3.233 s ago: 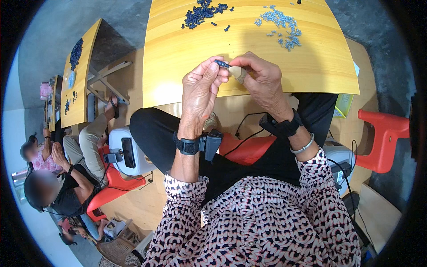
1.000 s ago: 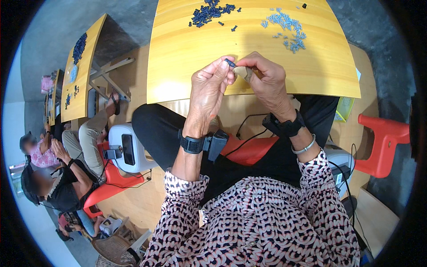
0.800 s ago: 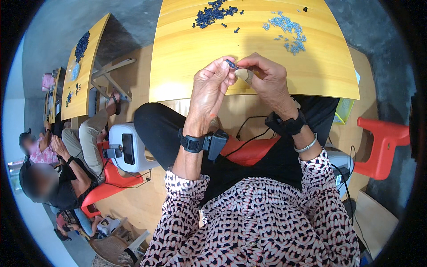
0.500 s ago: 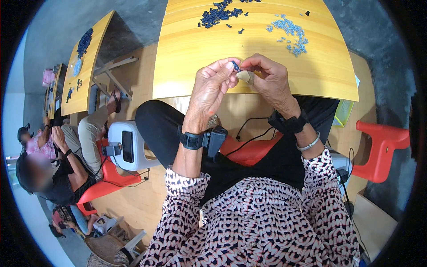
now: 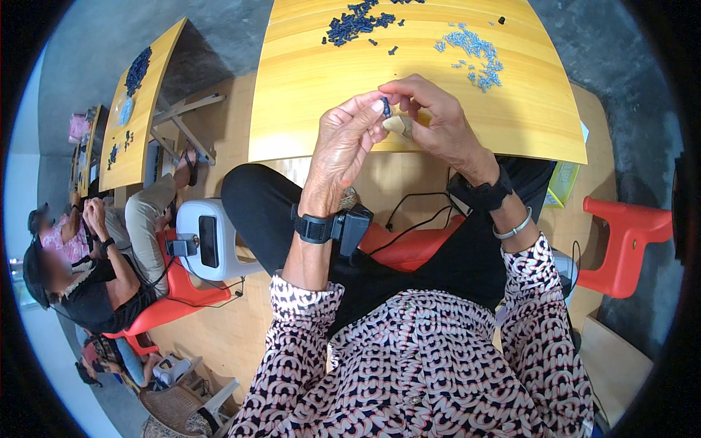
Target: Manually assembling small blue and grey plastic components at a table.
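Note:
Above the near edge of the yellow wooden table, my left hand pinches a small dark blue plastic part between thumb and forefinger. Opposite it, my right hand is curled in, its forefinger at the part's upper end. A beige covering sits over the right thumb tip, close to the part's lower end. The fingers hide much of the part. Farther off on the table lie a pile of similar dark blue pieces and a scatter of small light blue-grey pieces.
The yellow table stands before my knees. Red stools are at the right and under me. A white stool carries a phone-like device and cables. At the left, a seated person works near another table with small parts.
My right forefinger has moved up to the top of the dark blue part, and that part now stands more upright. My right wrist has shifted slightly to the right.

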A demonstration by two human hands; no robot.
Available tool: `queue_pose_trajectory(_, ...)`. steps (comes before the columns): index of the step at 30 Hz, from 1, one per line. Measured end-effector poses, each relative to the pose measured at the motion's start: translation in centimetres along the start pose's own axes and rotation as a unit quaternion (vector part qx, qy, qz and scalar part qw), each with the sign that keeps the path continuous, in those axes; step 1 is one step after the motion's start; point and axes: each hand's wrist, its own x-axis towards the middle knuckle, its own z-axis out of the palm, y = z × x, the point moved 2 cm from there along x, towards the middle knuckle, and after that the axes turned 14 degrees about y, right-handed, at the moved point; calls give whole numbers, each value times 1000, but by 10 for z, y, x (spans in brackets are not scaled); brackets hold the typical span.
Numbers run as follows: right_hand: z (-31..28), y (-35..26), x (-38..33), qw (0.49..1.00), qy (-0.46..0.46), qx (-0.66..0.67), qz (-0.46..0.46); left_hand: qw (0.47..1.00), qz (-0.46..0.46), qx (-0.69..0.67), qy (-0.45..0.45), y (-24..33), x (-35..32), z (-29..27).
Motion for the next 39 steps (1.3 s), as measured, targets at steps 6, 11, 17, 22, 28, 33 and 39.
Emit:
queue_pose_trajectory(6, 3, -1, 1, 998, -16, -14, -54, 1000, 2, -7, 10, -6, 5, -3)
queue_pose_trajectory(11, 5, -4, 2, 997, -7, -19, -69, 999, -4, -29, 21, -6, 6, -1)
queue_pose_trajectory(17, 5, -4, 1, 998, -5, -18, -63, 999, -6, -36, 27, -7, 5, -2)
queue_pose_trajectory(22, 5, -4, -3, 998, -3, -42, -47, 999, 9, -24, 20, -6, 6, -3)
queue_pose_trajectory(28, 2, 1, -4, 999, 25, -20, -39, 1000, 13, 18, -21, -3, 2, 6)
queue_pose_trajectory(33, 0, 1, -4, 998, 31, -30, -51, 993, 34, 92, -60, -2, 3, 2)
queue_pose_trajectory(39, 0, 2, -4, 998, 28, -26, -47, 993, 28, 102, -61, -4, 4, 1)
